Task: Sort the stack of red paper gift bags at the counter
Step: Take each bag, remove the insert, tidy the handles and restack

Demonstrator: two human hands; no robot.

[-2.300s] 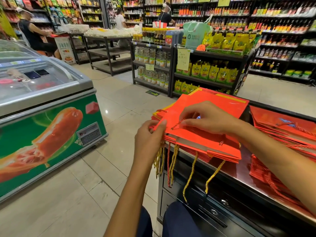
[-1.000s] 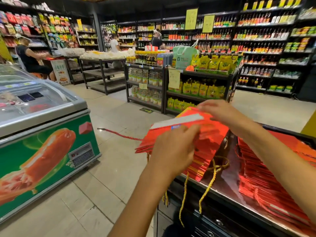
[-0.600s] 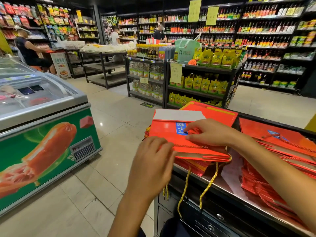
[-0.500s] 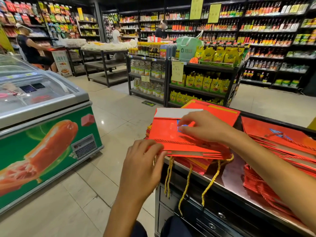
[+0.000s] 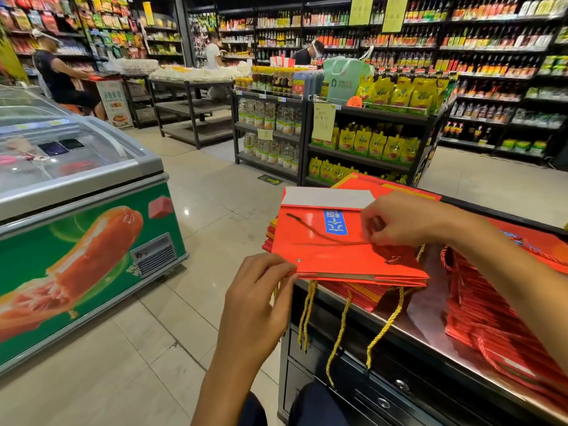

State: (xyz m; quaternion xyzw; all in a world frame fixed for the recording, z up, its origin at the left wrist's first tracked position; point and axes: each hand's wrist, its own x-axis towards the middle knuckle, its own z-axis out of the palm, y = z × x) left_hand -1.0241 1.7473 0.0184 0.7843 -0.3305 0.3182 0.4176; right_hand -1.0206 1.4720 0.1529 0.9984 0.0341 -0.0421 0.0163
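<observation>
A stack of red gift bags (image 5: pixel 362 290) is seen lying flat at the left end of the worktop (image 5: pixel 427 305), in the centre right of the frame, with yellow cord handles (image 5: pixel 338 333) hanging over the front edge. The top bag (image 5: pixel 322 253), red with a blue label and a white strip along its far edge, is pinched at its near left corner by the left hand (image 5: pixel 258 302), whose fingers are curled onto the edge. A dark red cord (image 5: pixel 310 230) lying across that bag is pinched by the right hand (image 5: pixel 402 219), with thumb and fingertips closed on it near the bag's right side. A second pile of red bags (image 5: pixel 498 327) is spread over the worktop at the right edge of the frame, apart from the first stack. A chest freezer (image 5: pixel 80 210) with a sausage picture is seen at the left, and stocked shelves (image 5: pixel 368 127) fill the upper frame
</observation>
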